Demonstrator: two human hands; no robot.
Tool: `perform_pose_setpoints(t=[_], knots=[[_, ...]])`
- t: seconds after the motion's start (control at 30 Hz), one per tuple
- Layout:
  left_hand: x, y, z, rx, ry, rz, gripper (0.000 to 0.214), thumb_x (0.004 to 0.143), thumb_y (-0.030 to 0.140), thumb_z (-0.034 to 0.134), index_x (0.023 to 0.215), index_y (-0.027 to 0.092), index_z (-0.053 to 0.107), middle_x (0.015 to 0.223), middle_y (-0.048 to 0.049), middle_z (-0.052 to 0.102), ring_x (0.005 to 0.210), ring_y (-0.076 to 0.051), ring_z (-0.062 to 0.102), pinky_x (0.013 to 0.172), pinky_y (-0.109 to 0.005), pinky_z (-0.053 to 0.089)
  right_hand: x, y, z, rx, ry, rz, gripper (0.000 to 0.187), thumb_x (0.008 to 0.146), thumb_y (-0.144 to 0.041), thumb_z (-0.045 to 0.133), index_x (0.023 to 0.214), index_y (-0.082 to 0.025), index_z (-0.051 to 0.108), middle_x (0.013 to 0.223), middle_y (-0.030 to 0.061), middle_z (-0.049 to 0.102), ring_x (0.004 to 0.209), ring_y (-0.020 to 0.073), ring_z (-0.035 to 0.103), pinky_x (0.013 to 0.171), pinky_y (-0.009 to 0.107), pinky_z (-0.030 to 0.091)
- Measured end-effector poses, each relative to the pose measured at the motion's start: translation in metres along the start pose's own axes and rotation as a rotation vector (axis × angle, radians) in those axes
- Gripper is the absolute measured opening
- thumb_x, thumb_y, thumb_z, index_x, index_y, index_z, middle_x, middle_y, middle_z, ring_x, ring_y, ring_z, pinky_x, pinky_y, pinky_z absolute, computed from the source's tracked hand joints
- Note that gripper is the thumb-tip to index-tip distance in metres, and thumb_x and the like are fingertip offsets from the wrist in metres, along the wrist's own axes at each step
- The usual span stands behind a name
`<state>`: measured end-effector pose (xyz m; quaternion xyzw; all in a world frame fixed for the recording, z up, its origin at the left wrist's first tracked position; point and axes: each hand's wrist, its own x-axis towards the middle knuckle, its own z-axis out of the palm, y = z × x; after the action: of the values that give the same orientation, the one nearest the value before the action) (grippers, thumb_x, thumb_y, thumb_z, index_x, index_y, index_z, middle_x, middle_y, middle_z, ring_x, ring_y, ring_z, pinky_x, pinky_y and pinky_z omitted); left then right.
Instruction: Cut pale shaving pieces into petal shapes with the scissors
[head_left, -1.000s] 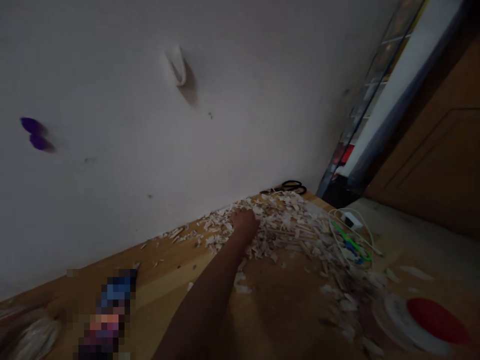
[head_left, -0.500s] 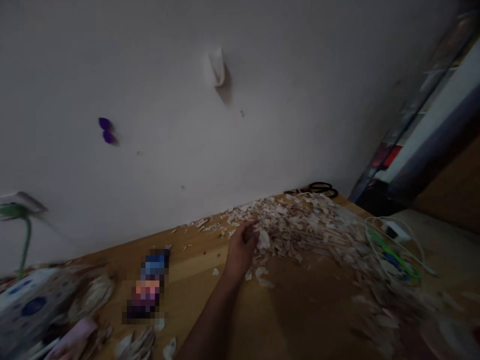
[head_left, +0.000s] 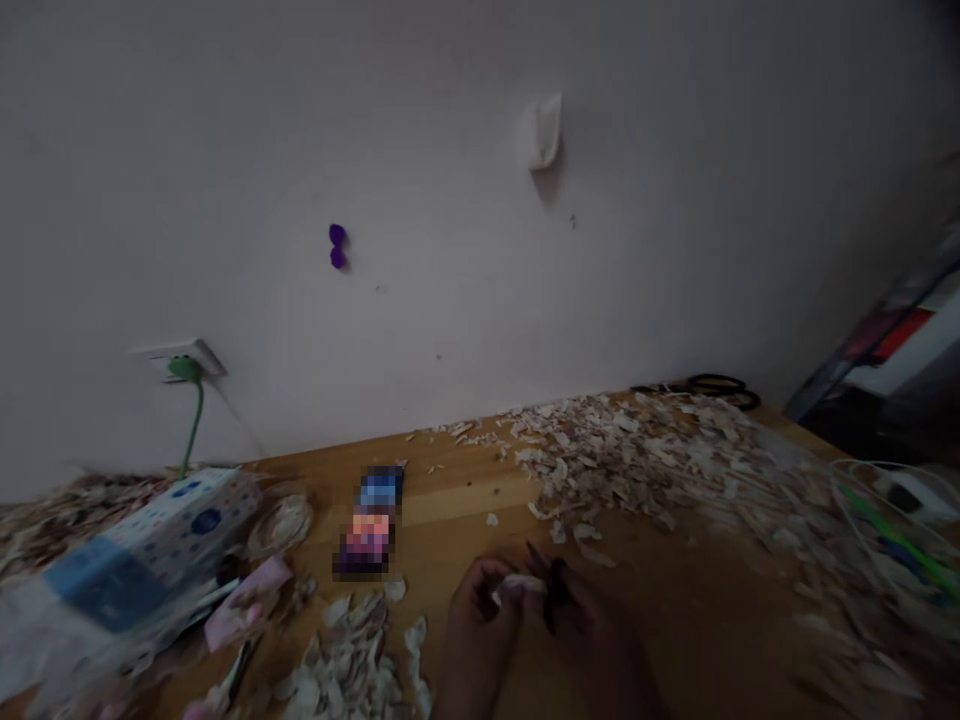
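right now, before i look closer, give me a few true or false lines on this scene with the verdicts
1. The left hand and right hand are close together, a pale piece between them. True.
2. The green plug hangs loose. False: the green plug is in the wall socket.
3. The purple item is left of the white holder. True.
4. The scissors lie nearest the person. False: the scissors lie at the back, beside the wall.

I record both hands low and near centre, close together, with the forearms (head_left: 628, 690) entering from the bottom edge. My left hand (head_left: 484, 615) is curled in a pinching grip. My right hand (head_left: 589, 610) angles inward, in shadow; its finger closure is indeterminate.
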<state>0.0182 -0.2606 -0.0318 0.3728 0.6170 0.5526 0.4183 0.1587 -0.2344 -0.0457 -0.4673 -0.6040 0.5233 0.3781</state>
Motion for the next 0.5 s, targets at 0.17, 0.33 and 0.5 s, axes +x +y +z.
perform_pose_setpoints(t=[0.17, 0.33, 0.5], knots=[[-0.011, 0.004, -0.015, 0.231, 0.095, 0.042, 0.008, 0.073, 0.025, 0.059, 0.076, 0.019, 0.064, 0.07, -0.0022, 0.064, 0.066, -0.016, 0.058, 0.061, -0.023, 0.044, 0.011, 0.009, 0.022, 0.136, 0.033, 0.037, 0.039, 0.074, -0.041, 0.065, 0.105, -0.017, 0.07, 0.105, 0.0106, 0.072, 0.096, 0.0281, 0.068, 0.085, 0.036, 0.055], [0.0, 0.015, -0.076, 0.437, 0.231, 0.068, 0.026, 0.08, 0.039, 0.052, 0.085, 0.019, 0.067, 0.084, -0.0074, 0.071, 0.075, -0.021, 0.064, 0.069, -0.03, 0.049, 0.008, 0.021, 0.026, 0.141, 0.127, 0.032, 0.04, 0.072, -0.045, 0.068, 0.101, -0.018, 0.072, 0.103, 0.0113, 0.073, 0.094, 0.0282, 0.069, 0.083, 0.035, 0.057], [0.052, 0.019, -0.155, 0.852, 0.524, 0.078, 0.035, 0.079, 0.038, 0.049, 0.099, 0.014, 0.065, 0.096, -0.0132, 0.07, 0.087, -0.027, 0.065, 0.076, -0.037, 0.049, 0.016, 0.031, 0.029, 0.143, 0.122, 0.071, 0.049, 0.069, -0.053, 0.067, 0.099, -0.015, 0.071, 0.1, 0.0125, 0.074, 0.092, 0.0294, 0.069, 0.08, 0.034, 0.057]])
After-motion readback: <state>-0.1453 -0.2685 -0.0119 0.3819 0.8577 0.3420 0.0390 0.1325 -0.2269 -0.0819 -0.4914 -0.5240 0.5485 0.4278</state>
